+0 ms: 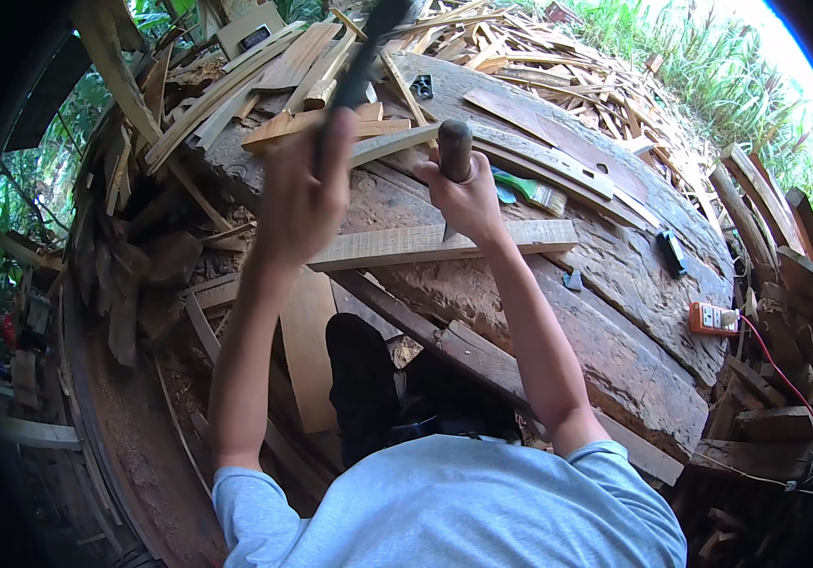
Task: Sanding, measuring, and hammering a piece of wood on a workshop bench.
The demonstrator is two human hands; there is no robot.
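Note:
My left hand (304,189) is raised and smeared by motion. It is wrapped round a long dark tool (361,68), which reaches past the top edge, so its kind cannot be made out. In my right hand (465,204) is a chisel (455,151), held upright with its round wooden handle end showing. The chisel's metal tip points down at a squared wooden bar (530,235), and much of the blade is hidden by the fist. The bar lies across a rough, thick timber slab (624,379), its left end partly behind my left wrist.
Beyond the right hand lie a paintbrush (547,196) with a green handle and a long slotted wooden piece (558,168). A black object (671,254) and an orange-and-white power outlet box (712,319) with a red cord are at the right. Scrap wood (558,66) is heaped behind.

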